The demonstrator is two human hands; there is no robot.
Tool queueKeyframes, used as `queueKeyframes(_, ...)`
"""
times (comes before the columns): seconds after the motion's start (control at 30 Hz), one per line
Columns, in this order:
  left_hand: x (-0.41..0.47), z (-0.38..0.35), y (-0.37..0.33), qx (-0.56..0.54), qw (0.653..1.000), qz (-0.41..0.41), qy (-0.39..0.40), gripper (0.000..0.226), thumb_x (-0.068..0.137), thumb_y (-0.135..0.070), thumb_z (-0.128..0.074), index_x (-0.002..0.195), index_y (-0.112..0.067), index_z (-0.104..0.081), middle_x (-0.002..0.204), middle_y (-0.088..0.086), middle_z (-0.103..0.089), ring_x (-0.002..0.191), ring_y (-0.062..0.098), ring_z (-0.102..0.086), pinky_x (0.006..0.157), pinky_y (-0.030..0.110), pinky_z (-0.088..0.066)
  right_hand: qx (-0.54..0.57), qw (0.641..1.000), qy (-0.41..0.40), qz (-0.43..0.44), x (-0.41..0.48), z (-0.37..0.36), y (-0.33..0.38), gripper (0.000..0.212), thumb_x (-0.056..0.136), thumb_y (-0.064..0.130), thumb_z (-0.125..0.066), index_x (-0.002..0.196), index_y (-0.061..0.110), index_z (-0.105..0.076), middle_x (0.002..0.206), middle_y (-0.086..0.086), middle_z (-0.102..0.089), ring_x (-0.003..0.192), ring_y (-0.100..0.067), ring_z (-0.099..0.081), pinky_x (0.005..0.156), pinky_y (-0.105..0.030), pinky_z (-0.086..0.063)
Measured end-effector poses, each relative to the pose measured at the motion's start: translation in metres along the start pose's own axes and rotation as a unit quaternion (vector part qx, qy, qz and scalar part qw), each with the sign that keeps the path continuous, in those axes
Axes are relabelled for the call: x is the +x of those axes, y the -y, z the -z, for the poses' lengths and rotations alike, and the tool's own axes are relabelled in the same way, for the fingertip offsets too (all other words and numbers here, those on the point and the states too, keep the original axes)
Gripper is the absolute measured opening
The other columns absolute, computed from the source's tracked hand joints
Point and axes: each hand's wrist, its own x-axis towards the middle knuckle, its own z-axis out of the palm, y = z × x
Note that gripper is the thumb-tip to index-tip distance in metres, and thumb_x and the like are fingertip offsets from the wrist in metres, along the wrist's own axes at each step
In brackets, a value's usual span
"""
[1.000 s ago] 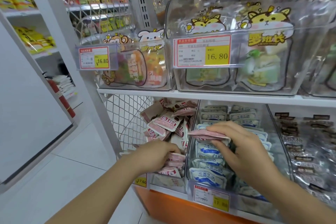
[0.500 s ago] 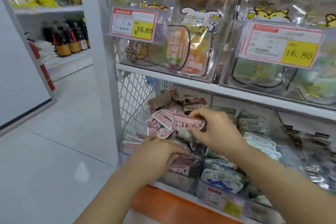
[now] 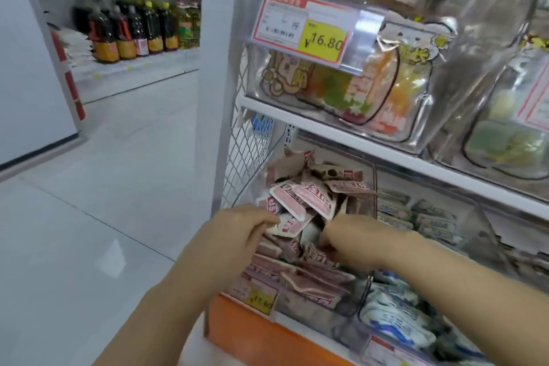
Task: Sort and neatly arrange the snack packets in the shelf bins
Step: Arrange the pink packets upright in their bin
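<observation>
Right now I have both hands down in the leftmost clear bin (image 3: 350,303) on the lower shelf, the one heaped with pink and brown snack packets (image 3: 300,199). My left hand (image 3: 234,235) sits at the bin's left side with its fingers (image 3: 261,218) curled, the tips touching a pink and white packet (image 3: 286,224) that lies tilted on the heap; I cannot tell whether it is actually pinched or only touched. My right hand (image 3: 356,239) reaches in from the right, fingers bent downward into the pile, their tips buried among the packets, so what they hold, if anything, is hidden from me. The packets are jumbled at all angles, some standing on edge towards the back, others flat near the front. Just to the right, a neighbouring bin (image 3: 364,306) holds white and blue packets (image 3: 395,318) in a tidier stack. Above, on the upper shelf (image 3: 326,128), a clear bin carries a red and yellow price tag (image 3: 306,25) reading 16.80. Off to the left, across the pale floor (image 3: 89,217), dark bottles (image 3: 127,30) stand in a row on another shelf.
</observation>
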Motion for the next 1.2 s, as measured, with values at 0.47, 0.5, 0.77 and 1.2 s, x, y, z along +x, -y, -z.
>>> queueKeyframes(0.47,0.009,0.005,0.015,-0.042,0.990,-0.033,-0.133,0.030,0.090,-0.021,-0.043,0.104,-0.025,-0.070,0.091,-0.016,-0.066,0.081,-0.001,-0.060,0.074,0.019,-0.051,-0.169,0.959,-0.199,0.112,0.043,0.020,0.008,0.022,0.085,0.022,-0.061,0.105,0.022,-0.069,0.123,0.003,-0.053,0.123,-0.025,-0.036,0.102,-0.041,-0.031)
queueKeyframes(0.5,0.009,0.005,0.015,-0.046,0.990,-0.030,-0.132,0.031,0.090,-0.021,-0.043,0.104,-0.025,-0.070,0.091,-0.015,-0.067,0.081,-0.001,-0.061,0.074,0.017,-0.050,-0.169,0.955,-0.213,0.115,0.044,0.020,0.006,0.017,0.084,0.019,-0.059,0.097,0.019,-0.070,0.116,0.004,-0.058,0.122,-0.026,-0.038,0.101,-0.042,-0.032)
queueKeyframes(0.77,0.009,0.006,0.009,-0.092,0.986,-0.019,-0.135,0.027,0.095,-0.016,-0.053,0.117,-0.028,-0.065,0.106,-0.023,-0.060,0.097,-0.009,-0.055,0.087,0.008,-0.043,0.255,0.888,-0.382,-0.002,-0.015,0.012,-0.001,0.023,0.091,0.046,-0.045,0.077,0.028,-0.049,0.065,0.005,-0.059,0.056,-0.009,-0.053,0.055,-0.033,-0.046)
queueKeyframes(1.2,-0.004,0.012,-0.011,-0.092,0.978,-0.014,-0.186,0.041,0.082,-0.061,-0.057,0.109,-0.031,-0.065,0.092,-0.026,-0.051,0.086,-0.005,-0.054,0.068,0.011,-0.040,0.421,0.780,-0.458,0.066,-0.045,0.020,0.025,0.013,0.095,0.032,-0.049,0.095,0.041,-0.058,0.088,0.018,-0.068,0.084,0.000,-0.064,0.072,-0.014,-0.047)
